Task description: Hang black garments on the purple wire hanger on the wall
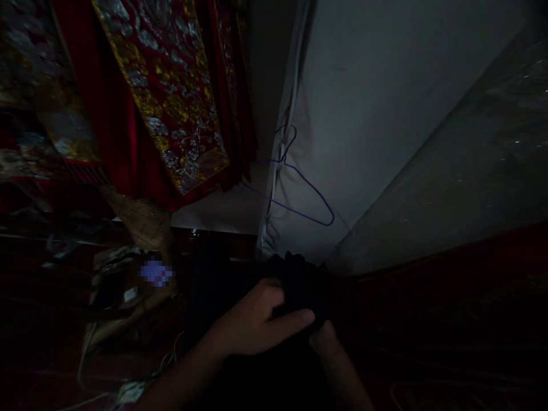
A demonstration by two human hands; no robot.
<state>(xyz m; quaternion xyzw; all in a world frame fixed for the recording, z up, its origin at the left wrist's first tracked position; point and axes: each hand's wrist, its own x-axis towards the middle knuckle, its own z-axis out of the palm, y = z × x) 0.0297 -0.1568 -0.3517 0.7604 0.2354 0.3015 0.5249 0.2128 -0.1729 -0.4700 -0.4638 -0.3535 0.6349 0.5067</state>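
Observation:
A bunched black cloth (295, 274) lies at the lower middle, too dark for its shape to show fully. My left hand (259, 317) grips it with curled fingers, its thumb stretched to the right along the fabric. Close beside that thumb, my right hand (323, 337) is closed on the same cloth, most of its fingers hidden behind the dark folds. Beyond both hands, a thin purple-blue wire hanger (314, 188) hangs by the wall corner and carries nothing.
Red cloth with gold and silver embroidery (171, 103) hangs at upper left. Cables (295, 74) run down the pale wall (385, 85). At lower left are a blurred blue item (156, 273), a small white object (131, 294) and a loose cord (81, 365). A greyish sheet with glints (462, 171) covers the right.

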